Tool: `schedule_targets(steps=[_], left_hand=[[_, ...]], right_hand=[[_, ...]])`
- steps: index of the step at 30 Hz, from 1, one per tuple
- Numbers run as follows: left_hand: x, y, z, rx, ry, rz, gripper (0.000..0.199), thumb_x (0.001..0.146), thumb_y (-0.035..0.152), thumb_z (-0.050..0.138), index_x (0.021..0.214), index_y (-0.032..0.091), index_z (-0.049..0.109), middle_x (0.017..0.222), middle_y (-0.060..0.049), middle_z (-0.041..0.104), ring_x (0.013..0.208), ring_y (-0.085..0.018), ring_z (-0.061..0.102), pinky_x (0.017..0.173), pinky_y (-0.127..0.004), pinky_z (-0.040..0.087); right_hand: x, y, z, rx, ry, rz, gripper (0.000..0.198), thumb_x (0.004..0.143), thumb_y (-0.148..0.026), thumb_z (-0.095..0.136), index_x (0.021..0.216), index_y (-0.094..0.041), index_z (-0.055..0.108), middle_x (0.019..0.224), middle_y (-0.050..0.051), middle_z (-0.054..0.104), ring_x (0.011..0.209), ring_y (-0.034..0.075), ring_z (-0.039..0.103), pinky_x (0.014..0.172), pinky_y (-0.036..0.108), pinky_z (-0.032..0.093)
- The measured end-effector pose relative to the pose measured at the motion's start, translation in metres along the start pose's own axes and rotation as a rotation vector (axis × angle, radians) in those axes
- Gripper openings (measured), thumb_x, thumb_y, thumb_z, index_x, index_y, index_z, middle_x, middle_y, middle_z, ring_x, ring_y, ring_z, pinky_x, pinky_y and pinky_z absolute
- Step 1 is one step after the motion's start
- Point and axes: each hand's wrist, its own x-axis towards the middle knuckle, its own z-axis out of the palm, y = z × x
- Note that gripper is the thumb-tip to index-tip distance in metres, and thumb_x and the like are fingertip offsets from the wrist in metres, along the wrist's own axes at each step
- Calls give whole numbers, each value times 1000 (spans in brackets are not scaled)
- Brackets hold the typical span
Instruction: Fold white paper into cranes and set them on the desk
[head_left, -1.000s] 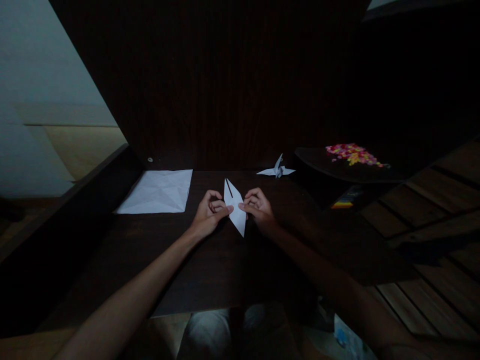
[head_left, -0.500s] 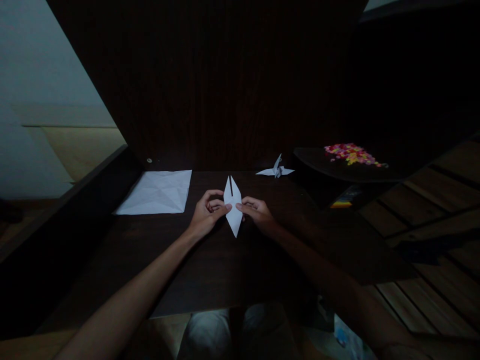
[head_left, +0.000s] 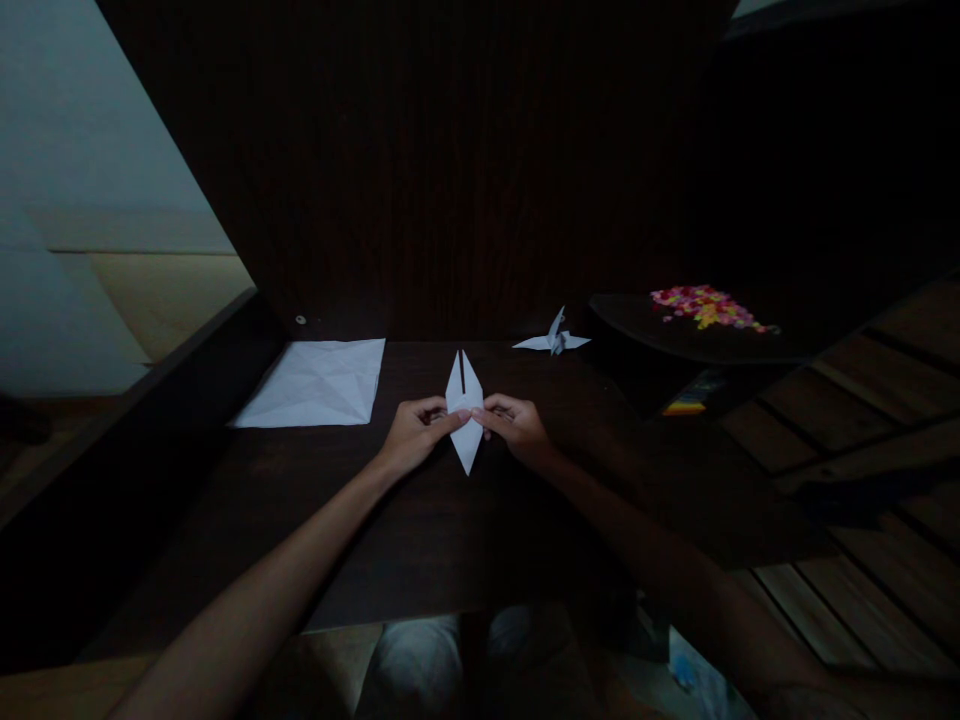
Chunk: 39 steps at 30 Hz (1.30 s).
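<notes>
Between my two hands is a folded white origami paper (head_left: 466, 445), diamond-shaped, with a slit running down its far half. My left hand (head_left: 415, 432) pinches its left edge, thumb on top and fingers curled behind. On the right edge my right hand (head_left: 517, 428) grips it the same way. Both thumb tips meet near the middle of the paper, and the fingers beneath are partly hidden. Beyond the hands, to the right, a finished white paper crane (head_left: 556, 342) sits with its wings spread.
A creased white paper sheet (head_left: 315, 385) lies at the back left of the dark wooden table (head_left: 390, 560). On a raised rounded shelf (head_left: 637, 330) at the right is a heap of small pink and yellow pieces (head_left: 705, 307). A dark panel rises behind.
My left thumb has slid inward to meet the right one, and the left fingers have curled in closer against the paper. The sheet and the crane stay in place.
</notes>
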Motion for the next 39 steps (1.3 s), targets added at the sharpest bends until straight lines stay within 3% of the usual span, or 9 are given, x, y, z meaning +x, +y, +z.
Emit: schedule_targets(steps=[7,13,18,23,28,39], left_hand=[[1,-2,-1,7,40,10,25,66,37,72,65,13,66,56,3,55,50,-9,46,48,-20,34],[2,-3,0,7,45,25,31,66,39,72,55,14,58,51,4,49,47,-7,41,45,-19,29],[1,-4,0,-30,23,23,25,65,37,73,68,14,66,56,2,55,51,-9,47,47,-20,35],[1,-3,0,-115,-1,-30,27,63,33,76,80,14,69,73,-3,67,63,-14,59,60,-24,45],[2,-4,0,-102,20,-28,22,68,34,73,76,15,70,73,-3,69,65,-15,61,65,-26,46],[-1,3,1,-52,31,56,17,68,32,72,66,16,67,63,1,64,58,-12,56,57,-23,44]], right_hand=[[0,5,2,43,-1,38,25,60,-34,76,70,-17,61,66,-1,59,56,10,52,50,23,42],[1,3,1,35,17,45,23,63,-36,74,67,-17,61,60,-2,57,50,9,49,48,23,41],[0,-4,-1,22,8,20,23,66,-39,71,66,-17,62,55,-3,55,47,10,49,48,24,40],[1,-5,-1,19,52,39,27,67,-43,69,70,-17,64,52,-2,56,47,10,50,48,25,41],[4,2,-3,113,61,57,26,66,-42,70,69,-17,63,54,-3,56,48,10,50,48,24,40],[6,8,2,306,46,140,24,62,-39,73,65,-18,62,53,-2,54,49,10,48,46,24,40]])
